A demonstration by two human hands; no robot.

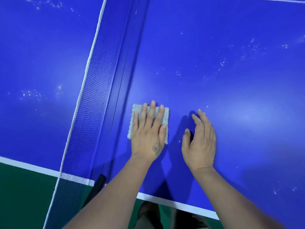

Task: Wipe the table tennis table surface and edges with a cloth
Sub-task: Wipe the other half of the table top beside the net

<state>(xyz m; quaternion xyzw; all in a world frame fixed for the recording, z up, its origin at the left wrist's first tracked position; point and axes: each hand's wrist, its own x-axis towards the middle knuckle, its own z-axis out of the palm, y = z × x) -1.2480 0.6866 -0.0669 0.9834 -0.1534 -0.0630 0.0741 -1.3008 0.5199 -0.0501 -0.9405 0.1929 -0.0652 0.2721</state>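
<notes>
My left hand (148,129) lies flat on the cloth (165,113), fingers straight and slightly spread, palm pressing it down onto the table (231,96). Nothing is curled or pinched; the grey cloth is simply pinned under my palm and fingers, its corners showing past my fingertips and along both sides of the hand. It looks folded into a rough square, so it has no real long axis to mind.

My right hand (201,139) is just beside it, to the right, held on its edge with the fingers loosely bent and holding nothing. I cannot tell whether it touches the blue surface or hovers just above it.

To the left of my left hand, close by, runs the net (97,90), stretching away from me, with the seam between the two table halves lying between it and the cloth. The white edge line (173,202) of the table is behind my wrists, toward my body, and the green floor (24,195) shows beyond it.

What matters for the coming stroke: the pale specks of dust (222,63) lie ahead of and to the right of the cloth, well apart from it, and more sit across the net on the left half. I judge the left hand, already on the cloth, should sweep forward and rightward into those specks; the right hand is nearer them but is bare.
</notes>
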